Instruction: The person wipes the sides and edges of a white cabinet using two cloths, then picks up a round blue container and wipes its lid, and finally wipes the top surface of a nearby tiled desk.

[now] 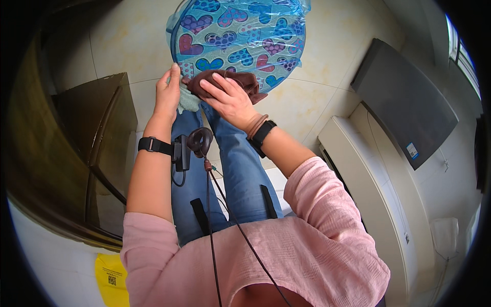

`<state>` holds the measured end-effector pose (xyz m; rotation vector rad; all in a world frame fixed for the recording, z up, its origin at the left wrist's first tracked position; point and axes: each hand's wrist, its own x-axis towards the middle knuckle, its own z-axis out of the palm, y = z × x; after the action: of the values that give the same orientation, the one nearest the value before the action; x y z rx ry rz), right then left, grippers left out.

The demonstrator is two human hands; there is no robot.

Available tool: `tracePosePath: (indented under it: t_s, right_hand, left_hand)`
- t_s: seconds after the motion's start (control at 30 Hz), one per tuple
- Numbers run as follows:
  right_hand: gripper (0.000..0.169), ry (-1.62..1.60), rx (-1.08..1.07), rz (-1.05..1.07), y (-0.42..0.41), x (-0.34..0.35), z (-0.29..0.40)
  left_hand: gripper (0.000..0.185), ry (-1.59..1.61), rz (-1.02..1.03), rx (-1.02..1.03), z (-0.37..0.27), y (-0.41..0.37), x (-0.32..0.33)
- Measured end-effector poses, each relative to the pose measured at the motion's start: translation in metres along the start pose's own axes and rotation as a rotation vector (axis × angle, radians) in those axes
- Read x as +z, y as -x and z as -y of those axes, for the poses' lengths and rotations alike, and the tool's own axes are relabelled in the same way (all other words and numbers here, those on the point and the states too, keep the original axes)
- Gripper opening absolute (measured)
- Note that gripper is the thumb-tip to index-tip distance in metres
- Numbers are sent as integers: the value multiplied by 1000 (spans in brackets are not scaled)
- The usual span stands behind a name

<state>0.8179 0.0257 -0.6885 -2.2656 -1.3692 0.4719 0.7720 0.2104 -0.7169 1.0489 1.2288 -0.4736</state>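
Observation:
In front of me is a round panel (pixel 230 42) printed with blue, purple and pink hearts, with crinkled clear plastic film over it. My left hand (pixel 168 90) grips its near left rim, thumb uppermost. A pale green cloth (pixel 188 99) hangs beside that hand, partly under the other cloth; whether the left fingers also hold it is unclear. My right hand (pixel 232 101) lies with spread fingers on a bunched brown cloth (pixel 251 82), pressing it against the panel's near edge. Whatever supports the panel is hidden.
Dark wooden furniture (pixel 111 111) stands to the left on the tiled floor (pixel 130 42). A grey panel (pixel 406 99) leans at the right above a pale ledge (pixel 360 169). Cords (pixel 211 222) hang from my neck, and a yellow bag (pixel 109 280) with a printed code lies lower left.

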Motion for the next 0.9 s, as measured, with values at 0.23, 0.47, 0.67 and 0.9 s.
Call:
tracePosePath:
  t_s: [0.23, 0.47, 0.67, 0.9]
  right_hand:
    - [42, 152, 263, 16, 72, -54, -85]
    - [41, 91, 354, -400, -98, -27, -55]
    - [34, 69, -181, 201, -61, -28, -25]
    - [34, 299, -230, 75, -157, -42, -49]
  left_hand:
    - [66, 5, -19, 42, 3, 2, 3]
    - [64, 9, -24, 42, 1, 2, 3]
    - [33, 72, 0, 81, 8, -1, 6]
    - [54, -42, -101, 138, 11, 0, 12]
